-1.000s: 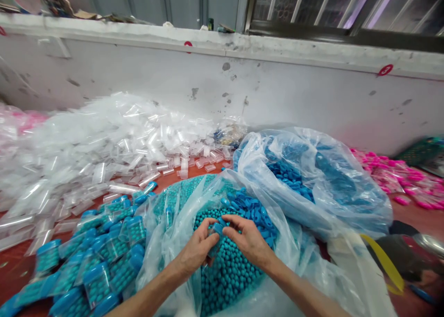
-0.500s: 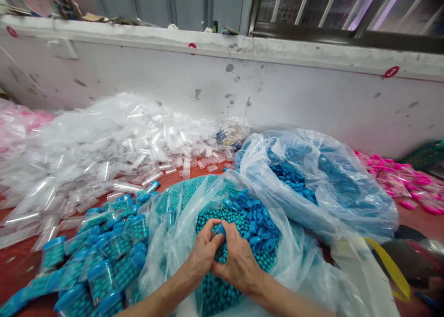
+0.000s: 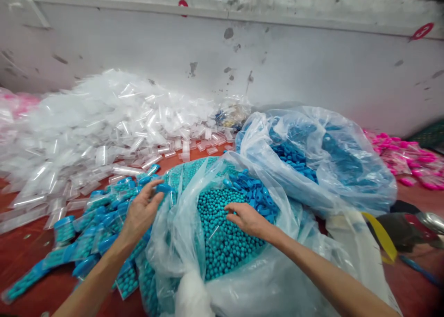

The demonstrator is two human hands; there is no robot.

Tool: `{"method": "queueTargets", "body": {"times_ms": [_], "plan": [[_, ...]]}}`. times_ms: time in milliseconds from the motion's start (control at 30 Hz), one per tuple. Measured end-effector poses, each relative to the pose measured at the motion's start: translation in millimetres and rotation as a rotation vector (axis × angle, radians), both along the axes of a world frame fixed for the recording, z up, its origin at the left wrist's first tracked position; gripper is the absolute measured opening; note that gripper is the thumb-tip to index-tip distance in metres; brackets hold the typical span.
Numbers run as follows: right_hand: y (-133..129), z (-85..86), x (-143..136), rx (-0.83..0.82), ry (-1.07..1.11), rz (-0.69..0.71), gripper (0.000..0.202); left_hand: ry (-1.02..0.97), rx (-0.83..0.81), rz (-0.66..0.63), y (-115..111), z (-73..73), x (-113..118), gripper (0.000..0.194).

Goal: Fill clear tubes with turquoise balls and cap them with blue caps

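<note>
My left hand (image 3: 144,208) is raised at the left edge of the open bead bag, with thumb and fingers closed around a small blue-capped container (image 3: 164,187), mostly hidden by the fingers. My right hand (image 3: 248,220) hovers over the turquoise beads (image 3: 225,247), thumb and forefinger slightly apart and nothing visible between them. Blue caps (image 3: 255,194) lie on the beads at the back right of the clear plastic bag (image 3: 185,224). Left of the bag, several bead-filled containers with blue caps (image 3: 92,236) are heaped on the red table.
A large pile of clear empty containers (image 3: 114,118) lies at the back left. Behind the bead bag stands another plastic bag (image 3: 360,169) of blue caps. Pink pieces (image 3: 412,162) lie at far right, near a yellow strap (image 3: 381,238). A white wall (image 3: 294,67) bounds the back.
My hands were together over the beads, working on a blue-capped piece. Now they are apart, the left moved left with a container. The view has tilted down.
</note>
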State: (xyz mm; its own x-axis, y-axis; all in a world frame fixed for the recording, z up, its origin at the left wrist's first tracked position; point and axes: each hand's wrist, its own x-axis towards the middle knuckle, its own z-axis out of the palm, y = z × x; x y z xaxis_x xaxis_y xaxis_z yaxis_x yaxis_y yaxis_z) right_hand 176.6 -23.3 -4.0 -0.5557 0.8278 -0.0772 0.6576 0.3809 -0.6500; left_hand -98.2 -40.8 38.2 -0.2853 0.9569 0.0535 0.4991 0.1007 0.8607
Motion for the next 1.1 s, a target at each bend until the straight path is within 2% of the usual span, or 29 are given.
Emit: {"method": "queueTargets", "body": {"times_ms": [67,133,200,267,333,400,467,567,633,733,833,933,1033,1100], "plan": [[-7.2,-5.3,2.5,0.009,-0.106,0.075,0.016,0.411,0.117,0.128,-4.4,-0.1,-15.3,0.045],[-15.7,-9.3,0.7,0.028,-0.208,0.121,0.018,0.605,0.196,0.121,-12.7,-4.2,-10.6,0.043],[-22.3,-12.8,-2.7,0.061,-0.287,0.134,0.021,0.585,0.164,-0.077,-22.4,-11.7,11.3,0.034],[-25.6,-16.6,-5.4,0.11,-0.34,0.139,0.022,0.53,0.008,-0.359,-29.7,-22.0,41.1,0.024],[-26.7,-20.5,-7.0,0.156,-0.376,0.144,0.021,0.518,-0.178,-0.542,-31.8,-33.6,68.3,0.015],[-26.9,-24.1,-8.2,0.166,-0.4,0.147,0.018,0.543,-0.293,-0.663,-28.8,-44.2,86.1,0.01],[-27.1,-26.9,-9.6,0.147,-0.403,0.141,0.013,0.57,-0.334,-0.741,-23.5,-52.3,94.0,0.01],[-28.0,-28.9,-11.7,0.112,-0.348,0.143,0.011,0.554,-0.338,-0.739,-16.7,-59.7,94.7,0.012],[-28.5,-28.5,-12.5,0.092,-0.284,0.175,0.015,0.475,-0.343,-0.708,-13.9,-63.6,93.3,0.009],[-28.1,-25.5,-12.5,0.067,-0.156,0.191,0.019,0.25,-0.376,-0.657,-10.2,-70.0,92.4,0.002],[-24.5,-20.5,-10.7,0.001,0.033,0.078,0.016,-0.089,-0.448,-0.616,-7.2,-72.5,92.5,0.01],[-18.6,-13.2,-6.5,-0.166,0.199,-0.026,0.01,-0.441,-0.558,-0.661,-6.6,-68.4,92.7,0.027],[-12.9,-2.4,1.8,-0.262,0.216,-0.04,0.008,-0.692,-0.626,-0.696,-7.6,-64.3,92.6,0.039],[-9.4,5.4,10.9,-0.181,0.123,-0.039,0.01,-0.826,-0.635,-0.679,-7.8,-64.3,92.0,0.039]]}}
